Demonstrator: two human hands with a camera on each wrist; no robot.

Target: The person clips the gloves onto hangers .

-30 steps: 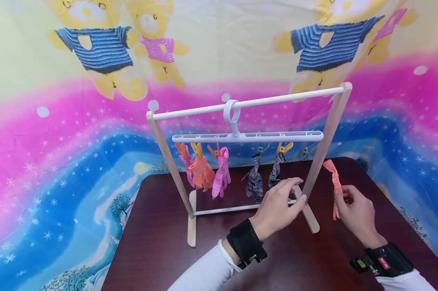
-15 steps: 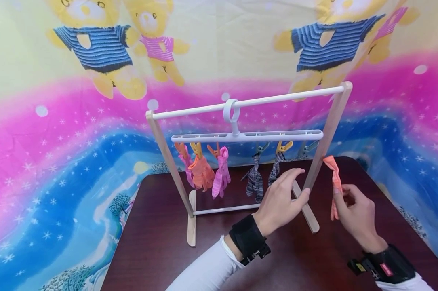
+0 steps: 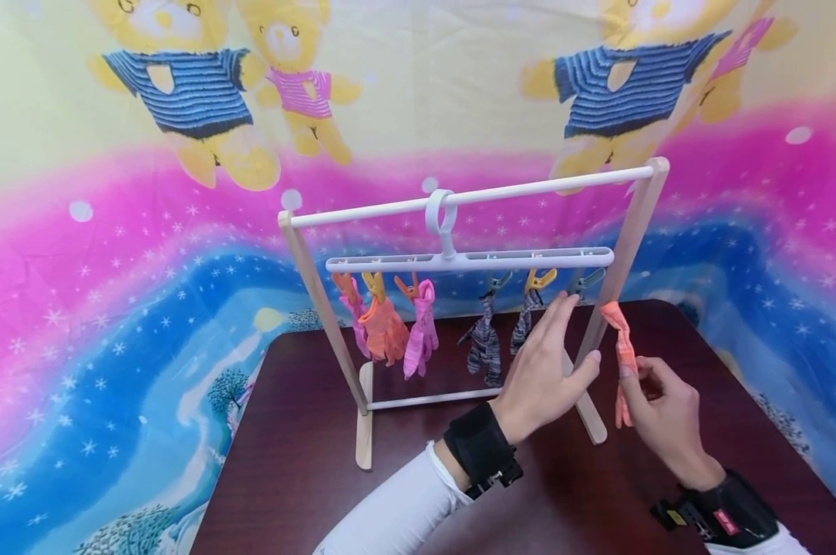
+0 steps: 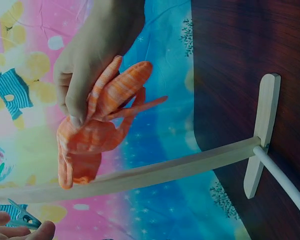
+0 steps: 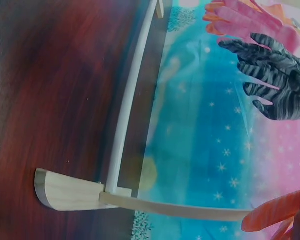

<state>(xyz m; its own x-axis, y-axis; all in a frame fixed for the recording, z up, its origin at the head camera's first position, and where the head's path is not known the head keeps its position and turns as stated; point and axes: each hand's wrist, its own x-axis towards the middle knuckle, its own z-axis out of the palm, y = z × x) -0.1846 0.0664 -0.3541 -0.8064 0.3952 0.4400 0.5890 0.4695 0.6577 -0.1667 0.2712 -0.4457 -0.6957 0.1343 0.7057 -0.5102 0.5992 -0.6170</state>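
My right hand [image 3: 668,420] pinches a small orange glove [image 3: 623,343] beside the rack's right post, its cuff end upward. The left wrist view shows this glove [image 4: 85,140] with its fingers spread loosely. My left hand [image 3: 539,378] reaches up inside the rack with extended fingers, just below a teal clothespin [image 3: 588,280] at the hanger's right end. In the left wrist view its fingertips [image 4: 42,232] are close to that clothespin [image 4: 24,216]; contact cannot be made out. Two grey-black striped gloves [image 3: 484,351] hang to the left, partly behind the left hand.
A white hanger [image 3: 390,264] hangs from the rod [image 3: 543,187] of a wooden rack [image 3: 321,308] on a dark table [image 3: 286,493]. Two pink gloves [image 3: 421,331] and an orange glove [image 3: 386,331] hang on its left half. A printed curtain [image 3: 147,231] stands behind.
My left hand has risen toward the teal clothespin, its fingers straightening. The right hand has carried the orange glove slightly left, closer to the rack's right post.
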